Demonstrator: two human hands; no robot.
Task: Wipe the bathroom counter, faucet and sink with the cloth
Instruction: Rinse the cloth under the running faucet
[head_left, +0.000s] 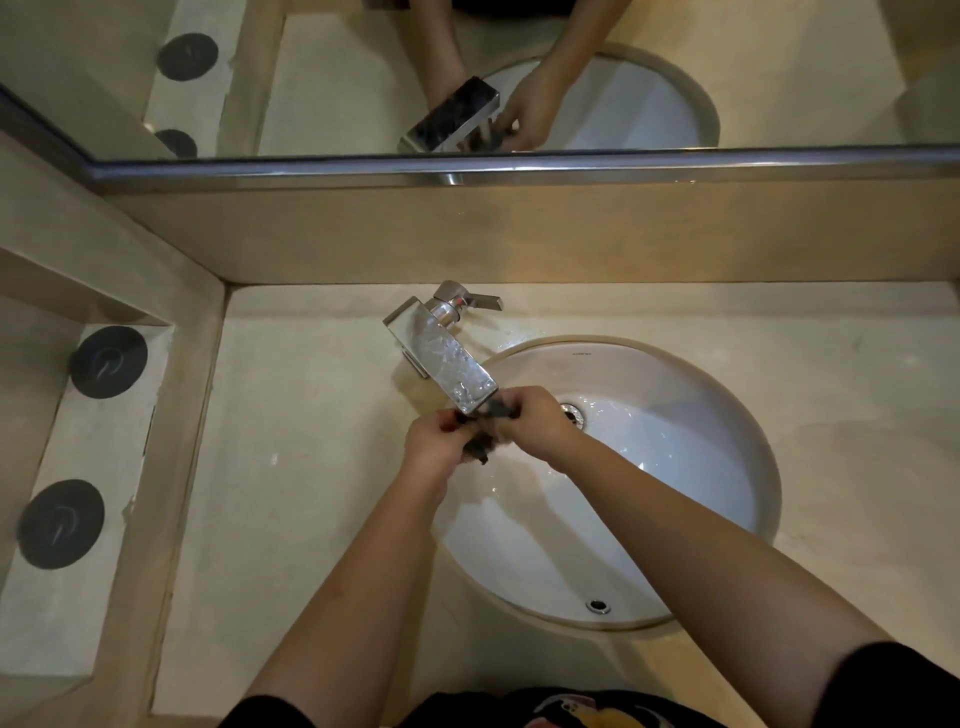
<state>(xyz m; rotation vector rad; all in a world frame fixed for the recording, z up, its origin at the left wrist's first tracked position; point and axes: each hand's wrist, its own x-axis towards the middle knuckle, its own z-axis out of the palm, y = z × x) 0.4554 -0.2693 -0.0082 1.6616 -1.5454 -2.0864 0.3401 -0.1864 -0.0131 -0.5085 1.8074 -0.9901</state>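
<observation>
A small dark cloth (480, 448) is bunched between my two hands, right under the tip of the chrome faucet (441, 353). My left hand (435, 444) grips its left end and my right hand (537, 423) grips its right end. Both hands hover over the left rim of the white oval sink (691, 447). The faucet spout is square and wet, with its lever (480, 301) pointing right. Beige stone counter (311, 467) surrounds the sink. Most of the cloth is hidden by my fingers.
A mirror (519, 78) runs along the back above a beige backsplash. Two dark round discs (108, 362) (61, 524) sit on a raised ledge at the left. The sink drain (573, 413) lies beside my right hand, and an overflow hole (597, 606) is near the front rim.
</observation>
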